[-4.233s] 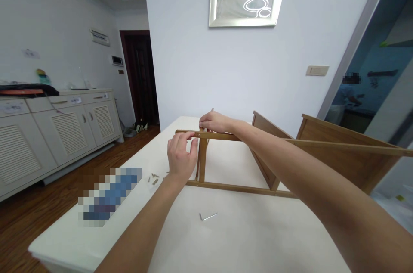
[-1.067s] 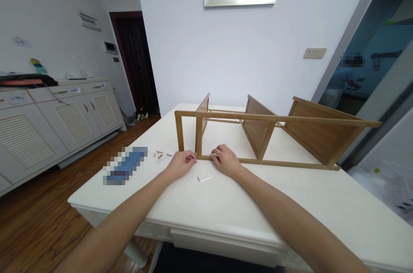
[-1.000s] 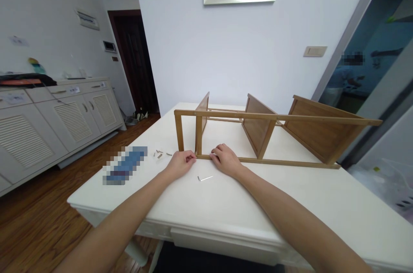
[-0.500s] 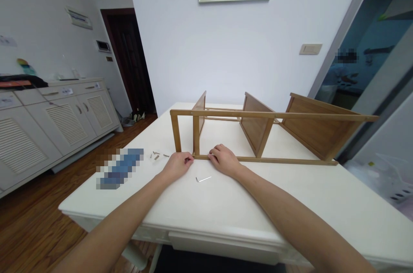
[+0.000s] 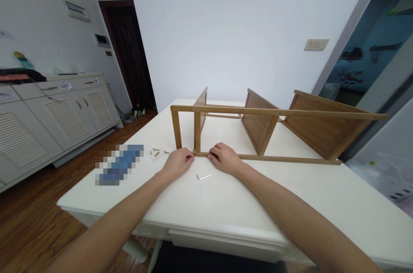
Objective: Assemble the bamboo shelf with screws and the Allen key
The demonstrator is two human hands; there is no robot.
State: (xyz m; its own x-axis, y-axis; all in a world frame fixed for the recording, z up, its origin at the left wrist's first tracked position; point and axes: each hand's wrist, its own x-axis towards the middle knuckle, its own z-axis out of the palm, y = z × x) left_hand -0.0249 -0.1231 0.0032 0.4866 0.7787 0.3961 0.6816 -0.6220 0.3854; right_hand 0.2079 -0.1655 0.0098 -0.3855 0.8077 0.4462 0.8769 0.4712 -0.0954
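A wooden shelf frame (image 5: 258, 111) lies on its side on the white table (image 5: 245, 204), with three shelf boards standing on edge. My left hand (image 5: 177, 162) rests on the table at the lower rail's left end, by the short upright. Its fingertips are pinched together against the joint, and what they hold is too small to make out. My right hand (image 5: 224, 159) lies just to the right, fingers curled over the lower rail (image 5: 274, 159). A small Allen key (image 5: 204, 176) lies on the table between and just in front of both hands.
Several small screws (image 5: 157, 152) lie left of the frame, beside a blurred blue item (image 5: 118, 164). A white sideboard (image 5: 48, 113) runs along the left wall, with wooden floor between. A person stands behind the glass door (image 5: 351, 70) at the right.
Four seconds ago both hands were up at the top rail's left joint; now they are down at the lower rail. Over the last second they have hardly moved; only the view shifted slightly.
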